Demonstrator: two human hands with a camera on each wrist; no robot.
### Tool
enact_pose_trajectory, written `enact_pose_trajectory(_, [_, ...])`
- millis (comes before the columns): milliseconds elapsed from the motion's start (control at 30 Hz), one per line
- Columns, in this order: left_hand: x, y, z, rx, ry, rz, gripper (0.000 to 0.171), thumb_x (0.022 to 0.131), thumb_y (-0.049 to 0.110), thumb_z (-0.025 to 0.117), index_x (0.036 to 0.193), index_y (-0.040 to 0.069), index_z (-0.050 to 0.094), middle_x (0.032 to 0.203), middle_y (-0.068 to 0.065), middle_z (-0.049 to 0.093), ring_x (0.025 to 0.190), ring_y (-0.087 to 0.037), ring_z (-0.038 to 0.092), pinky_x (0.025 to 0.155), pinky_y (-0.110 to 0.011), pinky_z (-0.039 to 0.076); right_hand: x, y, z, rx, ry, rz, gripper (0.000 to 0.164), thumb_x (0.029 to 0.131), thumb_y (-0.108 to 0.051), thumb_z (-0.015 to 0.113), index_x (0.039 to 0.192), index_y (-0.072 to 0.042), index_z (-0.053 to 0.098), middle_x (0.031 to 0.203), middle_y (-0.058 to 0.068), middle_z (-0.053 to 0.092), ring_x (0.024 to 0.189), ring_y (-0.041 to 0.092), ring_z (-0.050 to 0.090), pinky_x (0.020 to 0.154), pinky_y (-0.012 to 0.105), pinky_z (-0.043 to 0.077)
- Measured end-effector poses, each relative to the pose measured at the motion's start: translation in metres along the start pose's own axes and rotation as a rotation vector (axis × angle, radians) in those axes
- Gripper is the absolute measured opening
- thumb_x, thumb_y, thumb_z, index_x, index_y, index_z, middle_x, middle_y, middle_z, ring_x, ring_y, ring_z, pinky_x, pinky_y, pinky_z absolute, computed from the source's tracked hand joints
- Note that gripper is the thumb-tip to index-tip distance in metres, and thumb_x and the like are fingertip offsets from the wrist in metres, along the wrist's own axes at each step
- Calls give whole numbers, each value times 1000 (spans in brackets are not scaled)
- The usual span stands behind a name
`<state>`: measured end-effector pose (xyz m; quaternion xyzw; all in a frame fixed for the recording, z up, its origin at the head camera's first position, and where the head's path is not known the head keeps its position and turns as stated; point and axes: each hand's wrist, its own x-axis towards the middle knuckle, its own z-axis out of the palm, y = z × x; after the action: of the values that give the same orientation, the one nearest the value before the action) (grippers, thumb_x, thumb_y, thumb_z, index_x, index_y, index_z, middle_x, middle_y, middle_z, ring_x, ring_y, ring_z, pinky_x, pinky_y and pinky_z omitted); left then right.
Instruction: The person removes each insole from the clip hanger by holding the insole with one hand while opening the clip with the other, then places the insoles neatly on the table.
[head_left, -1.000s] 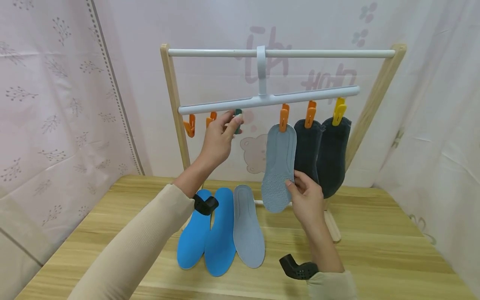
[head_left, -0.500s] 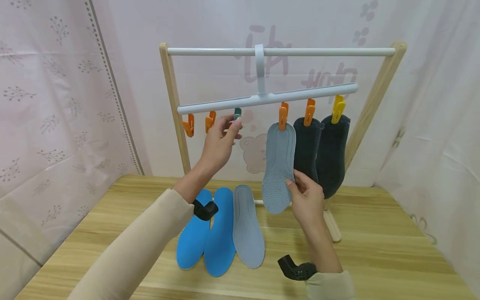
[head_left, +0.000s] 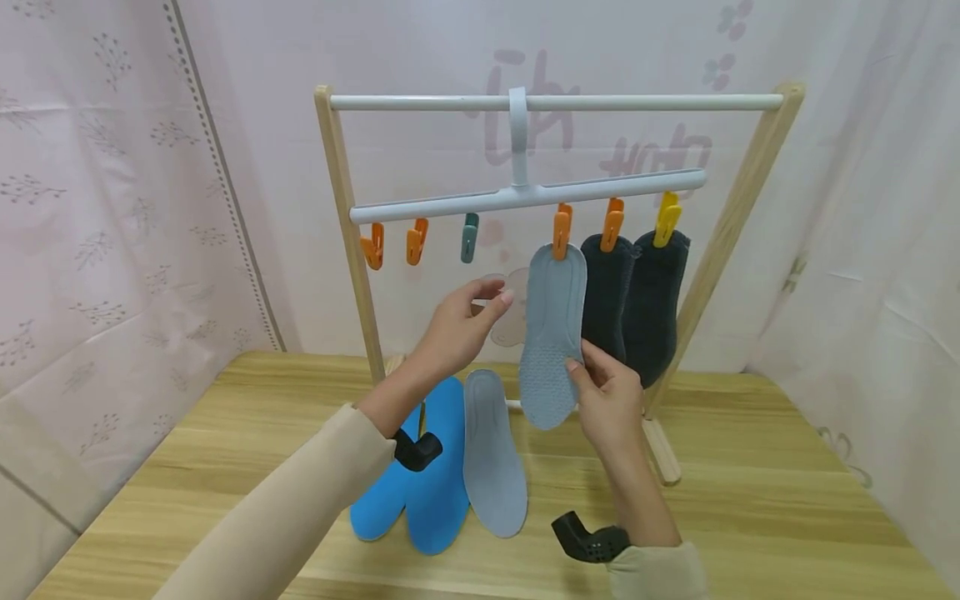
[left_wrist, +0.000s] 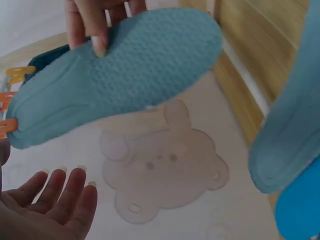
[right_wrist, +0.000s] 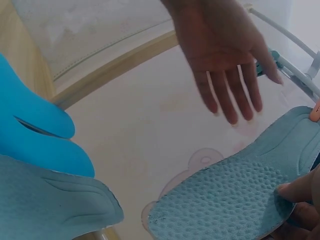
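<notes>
A grey insole (head_left: 553, 333) hangs heel up from an orange clip (head_left: 562, 232) on the white hanger bar. My right hand (head_left: 609, 392) pinches its right edge near the textured forefoot, thumb in front and fingers behind. Between the green clip (head_left: 469, 238) and that insole, my left hand (head_left: 463, 327) is in the air with fingers extended and nothing in it. In the right wrist view the left palm (right_wrist: 220, 45) faces the camera, fingers straight and apart. Two dark insoles (head_left: 651, 308) hang behind and right, one from an orange clip, one from a yellow clip (head_left: 667, 219).
The hanger (head_left: 517, 198) tilts, right end higher, on a rack with a white rail (head_left: 645, 102) and wooden legs. Two bare orange clips (head_left: 416, 242) hang at left. Below on the wooden table (head_left: 765, 500) lie another grey insole (head_left: 495, 458) and two blue insoles (head_left: 438, 500).
My left hand has let go of the green clip and moved down and right, toward the hanging grey insole. The right hand keeps its pinch on that insole.
</notes>
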<state>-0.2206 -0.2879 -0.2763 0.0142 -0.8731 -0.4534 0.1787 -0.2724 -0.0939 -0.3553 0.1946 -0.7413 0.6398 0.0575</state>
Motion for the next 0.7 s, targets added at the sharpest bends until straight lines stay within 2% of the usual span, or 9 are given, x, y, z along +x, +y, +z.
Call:
enact_pose_trajectory(167, [10,20,4,-25,0,70,51,108,38,47,152,13,44,151,-8,52,134,-27,57,110,-45,50,1,0,0,-6,0,-5,37,101,-7,59,138,-3,61,131,19,68,119,27,66,80,1,47])
enact_pose_trajectory(333, [24,36,8,-69,0,113,52,109,37,44,155,13,40,158,-8,45,142,-27,50,116,-46,44,1,1,-2,1,-2,-8,37,101,-6,59,138,-3,61,131,18,68,118,26,67,80,2,48])
enact_pose_trajectory(467, [35,47,9,-101,-20,117,53,109,36,43,156,11,37,159,-8,44,143,-27,49,117,-46,44,1,1,-2,-2,4,-8,37,101,-6,59,137,-3,62,130,17,69,119,25,66,81,1,47])
enact_pose_trajectory(700, [52,56,9,-140,-49,124,56,108,36,48,156,9,37,156,-8,47,143,-26,48,119,-42,42,1,-1,-2,2,-2,-2,37,101,-6,59,138,-4,61,132,17,68,120,25,66,82,1,47])
